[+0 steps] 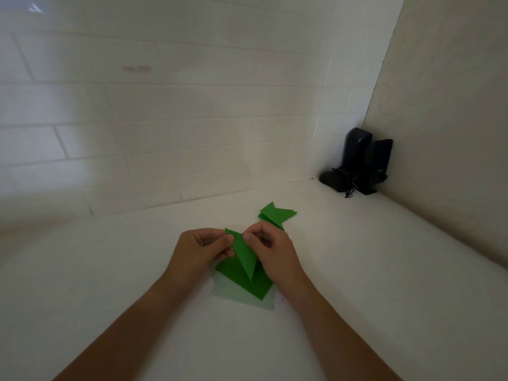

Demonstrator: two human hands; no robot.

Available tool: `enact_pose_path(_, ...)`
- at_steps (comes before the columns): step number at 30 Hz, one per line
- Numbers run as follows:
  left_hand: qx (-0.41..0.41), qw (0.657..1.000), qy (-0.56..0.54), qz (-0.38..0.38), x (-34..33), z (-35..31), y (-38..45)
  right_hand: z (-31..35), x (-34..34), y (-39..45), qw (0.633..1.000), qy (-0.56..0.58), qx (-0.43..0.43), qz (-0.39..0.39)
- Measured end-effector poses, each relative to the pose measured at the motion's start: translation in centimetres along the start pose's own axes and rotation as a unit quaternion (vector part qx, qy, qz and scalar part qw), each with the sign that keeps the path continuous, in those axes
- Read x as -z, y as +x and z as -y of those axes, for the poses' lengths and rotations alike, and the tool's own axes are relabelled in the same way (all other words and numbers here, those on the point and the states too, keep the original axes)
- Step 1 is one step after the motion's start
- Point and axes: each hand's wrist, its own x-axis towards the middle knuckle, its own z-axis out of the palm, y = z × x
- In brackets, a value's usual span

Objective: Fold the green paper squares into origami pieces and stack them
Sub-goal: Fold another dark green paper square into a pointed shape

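Both hands, left (pixel 204 247) and right (pixel 270 247), pinch a folded green triangle (pixel 243 253) above the unfolded squares (pixel 243 281); uneven finger pressure could skew its crease.

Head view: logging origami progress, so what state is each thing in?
Folded triangle: held up, pinched by both hands.
Left hand: pinching it.
Right hand: pinching it.
Green squares: flat, unfolded, stacked.
Finished pieces: folded, piled behind.
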Motion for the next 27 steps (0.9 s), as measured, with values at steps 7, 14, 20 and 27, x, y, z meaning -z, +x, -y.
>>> enact_pose_path(7,-0.019,1.0,0.024,0.003,0.05,-0.34,-0.18,-0.09,-0.02,0.02,1.0,-0.006,-0.002,0.01)
enact_pose_path(14,-0.025,0.999,0.029,0.005,0.11,-0.22,-0.17,0.0,-0.17,0.02,1.0,-0.006,-0.01,0.01)
enact_pose_path(20,-0.013,1.0,0.015,-0.023,0.3,-0.02,0.23,0.22,-0.22,-0.07,0.999,0.024,-0.046,-0.003)
enact_pose_path(27,-0.007,0.999,-0.003,-0.032,0.17,-0.02,0.14,0.28,-0.09,-0.12,0.999,0.018,-0.046,-0.005)
